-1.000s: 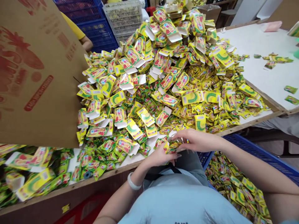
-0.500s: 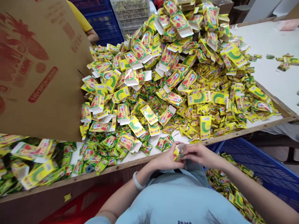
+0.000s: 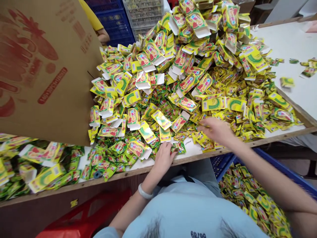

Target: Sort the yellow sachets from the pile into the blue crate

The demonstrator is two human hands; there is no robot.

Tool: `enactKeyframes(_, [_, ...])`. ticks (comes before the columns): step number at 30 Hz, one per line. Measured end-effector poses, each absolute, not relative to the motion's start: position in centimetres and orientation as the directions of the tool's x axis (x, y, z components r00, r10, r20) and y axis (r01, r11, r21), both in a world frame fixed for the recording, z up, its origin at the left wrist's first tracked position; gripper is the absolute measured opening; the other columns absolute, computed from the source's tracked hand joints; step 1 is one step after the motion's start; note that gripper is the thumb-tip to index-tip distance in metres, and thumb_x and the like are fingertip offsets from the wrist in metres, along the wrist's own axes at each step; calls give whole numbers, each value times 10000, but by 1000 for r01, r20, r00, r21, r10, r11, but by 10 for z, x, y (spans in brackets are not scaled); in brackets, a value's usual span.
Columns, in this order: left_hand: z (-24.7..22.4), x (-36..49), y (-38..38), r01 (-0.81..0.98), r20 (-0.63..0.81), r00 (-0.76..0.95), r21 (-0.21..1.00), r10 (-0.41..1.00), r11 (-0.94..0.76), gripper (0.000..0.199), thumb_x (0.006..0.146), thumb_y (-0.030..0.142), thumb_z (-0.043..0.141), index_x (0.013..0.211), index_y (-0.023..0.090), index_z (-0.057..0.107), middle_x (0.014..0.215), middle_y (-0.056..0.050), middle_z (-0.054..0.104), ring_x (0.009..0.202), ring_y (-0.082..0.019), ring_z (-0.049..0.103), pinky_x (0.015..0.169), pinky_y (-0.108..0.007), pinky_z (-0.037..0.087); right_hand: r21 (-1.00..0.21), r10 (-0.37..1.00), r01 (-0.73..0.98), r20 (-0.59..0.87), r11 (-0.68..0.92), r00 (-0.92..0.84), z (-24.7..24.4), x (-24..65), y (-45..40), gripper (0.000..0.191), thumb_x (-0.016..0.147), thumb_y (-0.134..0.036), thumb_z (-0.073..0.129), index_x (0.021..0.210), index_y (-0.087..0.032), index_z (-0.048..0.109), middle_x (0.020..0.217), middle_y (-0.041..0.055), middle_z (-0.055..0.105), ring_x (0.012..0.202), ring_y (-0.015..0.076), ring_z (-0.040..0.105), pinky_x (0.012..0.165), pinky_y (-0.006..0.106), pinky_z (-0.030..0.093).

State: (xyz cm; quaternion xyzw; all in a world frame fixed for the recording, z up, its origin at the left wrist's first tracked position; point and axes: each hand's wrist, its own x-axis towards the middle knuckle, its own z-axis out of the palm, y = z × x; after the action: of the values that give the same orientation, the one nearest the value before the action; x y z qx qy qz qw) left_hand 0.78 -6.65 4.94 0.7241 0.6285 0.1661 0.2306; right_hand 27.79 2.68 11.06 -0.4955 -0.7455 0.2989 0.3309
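My left hand [image 3: 163, 158], with a pale band on the wrist, is at the front edge of the table. Its fingers curl down round a green candy packet [image 3: 180, 147], thumb on the near side. Over the pile of small yellow candy packets [image 3: 201, 138] reaches my right hand [image 3: 216, 131], fingertips down among them and smeared by motion. Whether it grips one is unclear. Just beyond my left hand lie printed yellow cartons [image 3: 161, 119], some with white flaps open. Loose green candy packets [image 3: 119, 147] spread to the left.
A large brown cardboard box [image 3: 71, 99] stands at the left. A wooden rim [image 3: 141, 171] edges the table. Below right, a blue crate [image 3: 269, 160] holds many filled packs; a red stool [image 3: 81, 215] is below left. Another person's arm [image 3: 102, 34] shows behind the box.
My hands have parted and no longer hold the small carton between them. The left moved forward-left to the green packets, the right forward to the yellow ones. A blurred yellow pack appears at far right.
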Motion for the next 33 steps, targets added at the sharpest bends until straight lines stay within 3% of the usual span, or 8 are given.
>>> enactKeyframes(4, [53, -3, -63, 568, -57, 83, 823, 995, 0, 193, 929, 312, 544, 968, 178, 677, 946, -64, 641, 809, -196, 630, 767, -354, 544, -619, 934, 713, 106, 330, -340, 52, 192, 14, 178, 730, -254, 812, 824, -185, 678, 987, 128, 688, 1000, 279, 617, 783, 337, 533])
enactKeyframes(9, [50, -14, -58, 81, -259, 18, 963, 966, 257, 444, 843, 581, 598, 895, 148, 679, 648, 28, 528, 550, -148, 561, 509, -306, 549, -712, 966, 661, 103, 238, -238, 46, 214, 18, 142, 865, -321, 637, 874, -202, 559, 863, 75, 673, 780, 221, 637, 681, 341, 523])
enactKeyframes(12, [44, -3, -55, -127, -271, -62, 957, 961, 262, 498, 767, 644, 663, 859, 155, 645, 695, 17, 587, 615, -149, 593, 576, -319, 583, -978, 991, 209, -14, 15, -135, 58, 219, -2, 334, 813, -490, 686, 843, -230, 479, 621, -27, 621, 501, 152, 576, 510, 285, 497])
enactKeyframes(14, [42, 13, -55, -243, -271, -141, 942, 952, 232, 508, 772, 655, 658, 934, 174, 628, 781, -6, 648, 670, -154, 630, 641, -322, 589, -971, 979, -157, -161, -180, -127, 63, 205, -24, 452, 734, -566, 750, 803, -249, 435, 523, -73, 561, 420, 135, 540, 441, 264, 481])
enactKeyframes(16, [43, 31, -57, -307, -259, -189, 932, 947, 194, 499, 806, 657, 622, 986, 192, 611, 866, -32, 686, 735, -162, 661, 687, -308, 581, -917, 956, -278, -252, -285, -150, 64, 185, -43, 474, 721, -584, 761, 773, -259, 422, 498, -94, 524, 390, 118, 514, 404, 244, 470])
enactKeyframes(21, [52, 57, -61, -279, -190, -156, 950, 969, 141, 443, 856, 627, 586, 946, 193, 596, 962, -65, 719, 876, -206, 685, 770, -322, 570, -922, 957, -262, -263, -286, -119, 58, 166, -53, 441, 712, -517, 793, 745, -267, 430, 599, -80, 549, 448, 100, 513, 405, 213, 476])
enactKeyframes(27, [47, 66, -59, -239, -141, -192, 967, 971, 94, 379, 896, 525, 594, 1072, 192, 626, 1175, -97, 667, 1098, -232, 631, 961, -364, 512, -933, 978, -296, -185, -206, -97, 56, 174, -50, 553, 631, -489, 845, 1061, -309, 548, 1196, 31, 648, 1060, 225, 641, 764, 306, 611])
enactKeyframes(33, [56, 74, -14, 236, 204, -64, 954, 977, -184, 381, 998, 447, 417, 1242, 190, 558, 1371, -151, 512, 1331, -259, 449, 1128, -456, 356, -919, 979, -363, -191, -153, 71, 51, 193, -43, 388, 755, -547, 734, 959, -236, 623, 899, 18, 706, 622, 151, 637, 469, 252, 503])
